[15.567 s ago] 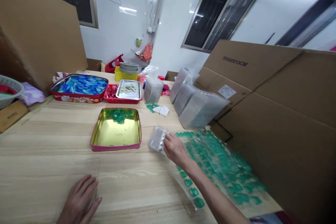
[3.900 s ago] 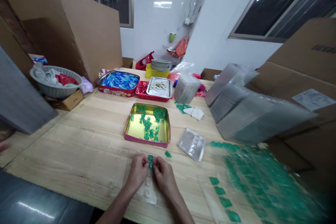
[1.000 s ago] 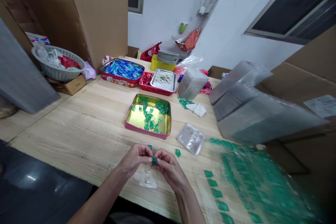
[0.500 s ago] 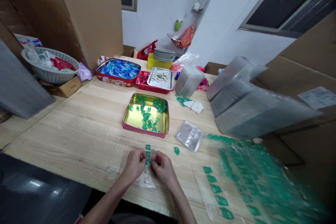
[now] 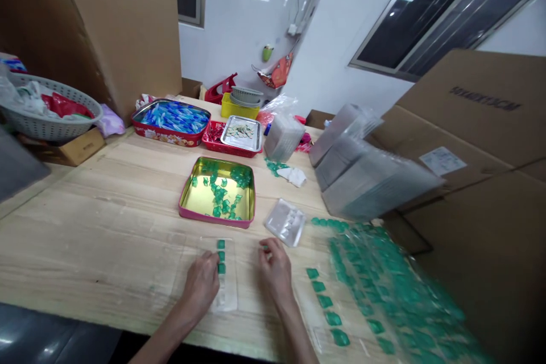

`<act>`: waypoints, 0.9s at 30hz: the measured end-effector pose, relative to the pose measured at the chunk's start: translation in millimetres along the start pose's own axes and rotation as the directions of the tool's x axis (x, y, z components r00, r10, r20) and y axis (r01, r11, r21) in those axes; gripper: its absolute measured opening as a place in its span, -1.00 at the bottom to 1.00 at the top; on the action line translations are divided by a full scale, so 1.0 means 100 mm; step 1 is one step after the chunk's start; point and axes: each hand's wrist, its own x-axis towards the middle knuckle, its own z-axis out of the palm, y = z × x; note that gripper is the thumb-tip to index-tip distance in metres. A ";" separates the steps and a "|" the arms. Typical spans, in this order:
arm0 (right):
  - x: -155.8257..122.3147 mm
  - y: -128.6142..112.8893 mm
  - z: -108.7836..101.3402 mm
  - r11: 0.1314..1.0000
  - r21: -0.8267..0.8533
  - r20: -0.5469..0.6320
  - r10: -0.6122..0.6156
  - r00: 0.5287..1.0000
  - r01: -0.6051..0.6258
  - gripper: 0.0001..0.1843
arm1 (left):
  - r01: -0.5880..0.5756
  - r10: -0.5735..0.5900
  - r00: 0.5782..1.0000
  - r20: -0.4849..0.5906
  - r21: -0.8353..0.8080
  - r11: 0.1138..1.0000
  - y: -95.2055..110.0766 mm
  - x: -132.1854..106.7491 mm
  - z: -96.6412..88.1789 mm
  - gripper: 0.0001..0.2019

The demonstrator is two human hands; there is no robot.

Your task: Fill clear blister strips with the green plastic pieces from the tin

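Note:
A clear plastic blister tray [image 5: 230, 290] lies flat near the table's front edge, with a column of green gem-like pieces [image 5: 221, 268] in its upper pockets. Its lower pockets look clear. My left hand [image 5: 200, 284] rests over the tray's left side, fingers curled together against the green pieces; what is between the fingertips is hidden. To the right of the tray, my right hand [image 5: 276, 273] is closed in a pinch at the table top. A bit of green shows between its thumb and fingers, mostly covered.
A pink-rimmed tin [image 5: 187, 213] of loose green pieces stands beyond the hands. Another blister tray [image 5: 284, 222] lies right of it. Filled trays [image 5: 396, 290] cover the right side, below stacked clear plastic [image 5: 367, 182]. Farther back are a tin of blue pieces [image 5: 170, 119] and a metal tray [image 5: 241, 133].
My right hand has left the tray and moved right, onto the loose green piece that lay there. My left hand stays at the tray. The whole view has shifted.

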 end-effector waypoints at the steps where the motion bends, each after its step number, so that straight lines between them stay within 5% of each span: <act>1: 0.04 0.09 -0.05 0.999 -0.030 -0.027 0.010 1.000 -0.011 -0.75 | -0.002 0.002 1.000 -0.016 -0.026 1.000 -0.01 0.01 0.00 -0.73; 5: 0.14 0.30 -0.14 0.999 -0.023 0.047 0.024 0.999 -0.022 -0.75 | -0.033 0.027 0.998 -0.061 -0.096 0.995 -0.02 0.05 -0.05 -0.76; 8: 0.13 0.24 -0.12 0.987 0.137 0.117 0.072 0.990 -0.088 -0.84 | -0.054 0.043 0.996 -0.083 -0.133 0.990 -0.04 0.07 -0.10 -0.78; 13: -0.01 -0.05 0.00 0.702 0.633 0.349 0.117 0.930 -0.326 -0.73 | -0.118 0.100 0.989 -0.107 -0.177 0.977 -0.12 0.10 -0.15 -0.80; 15: -0.07 -0.15 0.06 0.622 0.681 0.414 0.107 0.904 -0.386 -0.73 | -0.147 0.119 0.983 -0.139 -0.214 0.966 -0.14 0.10 -0.18 -0.81; 18: -0.15 -0.24 0.14 0.614 0.686 0.425 0.098 0.900 -0.390 -0.74 | -0.143 0.084 0.982 -0.168 -0.377 0.915 -0.08 0.07 -0.22 -0.85; 20: -0.18 -0.30 0.19 0.642 0.681 0.402 0.076 0.913 -0.353 -0.75 | -0.064 0.017 0.996 -0.087 -0.570 0.819 -0.01 0.03 -0.24 -0.87; 24: -0.22 -0.40 0.21 0.759 0.623 0.326 -0.029 0.945 -0.192 -0.79 | 0.226 -0.149 0.973 0.175 -0.842 0.490 0.10 -0.04 -0.29 -0.85; 27: -0.21 -0.47 0.20 0.850 0.526 0.286 -0.146 0.947 -0.028 -0.83 | 0.264 -0.165 0.961 0.220 -0.906 0.331 0.10 -0.04 -0.34 -0.83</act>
